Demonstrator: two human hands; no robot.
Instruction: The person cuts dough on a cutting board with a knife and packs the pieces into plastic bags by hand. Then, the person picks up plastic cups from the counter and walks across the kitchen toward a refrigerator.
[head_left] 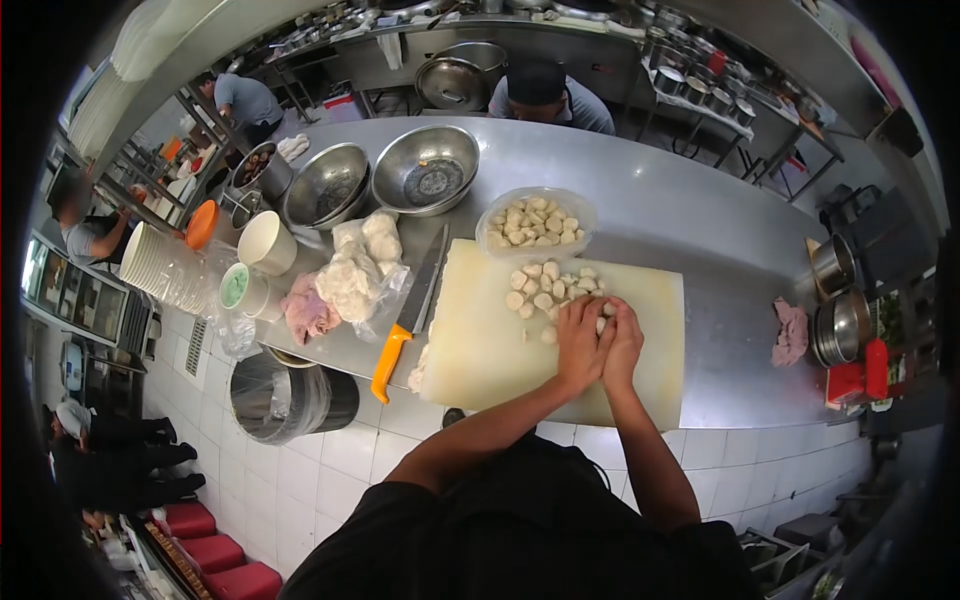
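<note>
My left hand (pixel 582 346) and my right hand (pixel 622 346) are together on the white cutting board (pixel 480 340), side by side and touching. Their fingers curve around a few pale round pieces (pixel 602 322), part of which shows between them. More of these pieces (pixel 540 288) lie loose on the board just beyond my fingers; their exact kind is unclear. Behind the board stands a clear plastic tub (pixel 486 236) holding many similar pieces. A large knife with a yellow handle (pixel 391 364) lies left of the board, its handle past the counter edge.
Metal bowls (pixel 425 170), bagged white stuff (pixel 350 280), a pink cloth (pixel 310 308) and white containers (pixel 267 243) occupy the counter's left. Another pink cloth (pixel 790 332) lies at right. A lined bin (pixel 290 400) stands below. A person (pixel 552 92) is across the counter.
</note>
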